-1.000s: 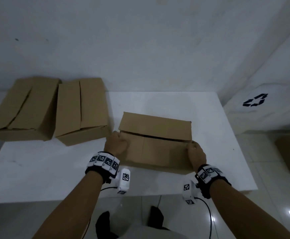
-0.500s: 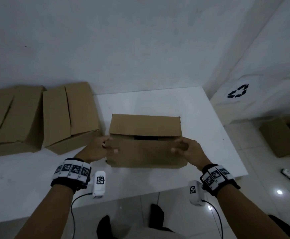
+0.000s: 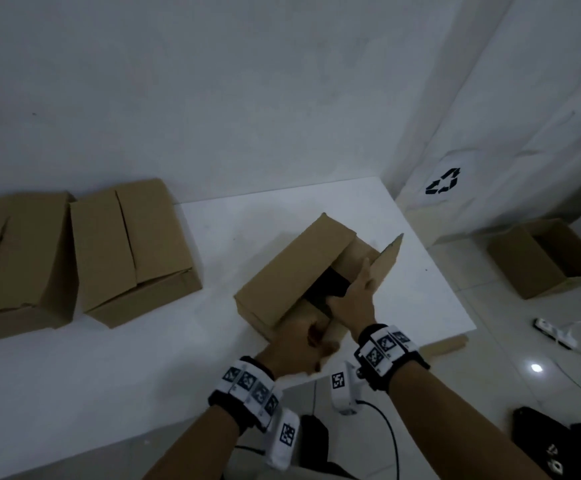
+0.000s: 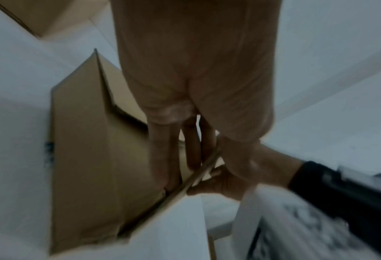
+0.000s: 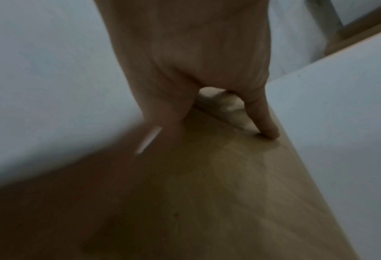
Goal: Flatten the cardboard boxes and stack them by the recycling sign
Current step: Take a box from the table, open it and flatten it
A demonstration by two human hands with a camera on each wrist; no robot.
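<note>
A brown cardboard box (image 3: 289, 271) lies at an angle on the white table (image 3: 143, 375), near its front right. Its top is partly open and dark inside. My right hand (image 3: 355, 289) lies with straight fingers against the inner face of a raised long flap (image 3: 387, 259), thumb spread toward the opening. In the right wrist view one fingertip (image 5: 271, 132) touches cardboard. My left hand (image 3: 311, 341) pinches the near end flap (image 4: 185, 190), fingers (image 4: 169, 149) inside it. The recycling sign (image 3: 443, 181) is on the wall at the right.
Two closed boxes (image 3: 133, 244) (image 3: 15, 261) stand at the table's left, by the back wall. On the floor at the right are an open box (image 3: 545, 258), a power strip (image 3: 555, 332) with a cable, and a black object (image 3: 559, 441). Cardboard (image 3: 445, 344) pokes out under the table's right edge.
The box has turned from broadside to diagonal and its top has come open. My right hand moved onto the raised long flap; my left shifted to the near end flap.
</note>
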